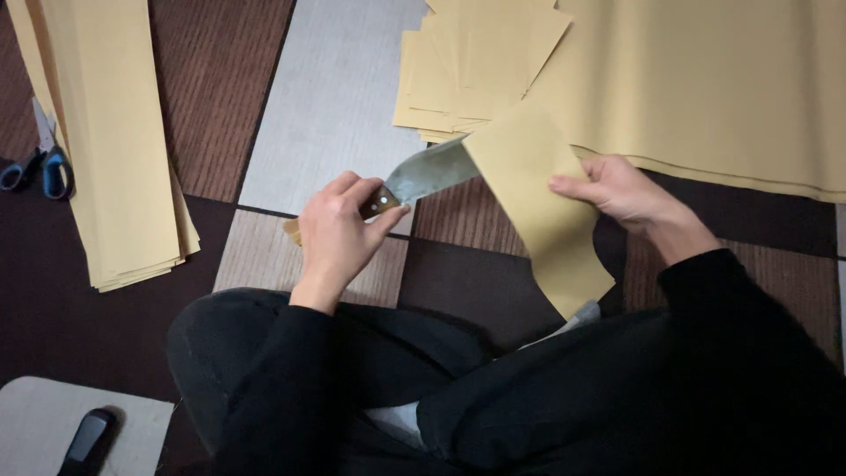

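Here the left hand (339,231) is closed around the wooden handle of a broad knife (429,173), whose blade runs up and to the right into a folded tan paper sheet (542,207). The right hand (621,189) pinches that sheet at its right edge, holding it up above the lap. The step in hand looks like slitting the sheet along its fold; the blade tip is hidden inside the paper. To carry the cut through, the sheet probably needs to stay taut while the blade travels away from the body. A stack of cut pieces (467,66) lies just beyond on the floor (335,97), long strips (115,150) and blue-handled scissors (40,172) at far left.
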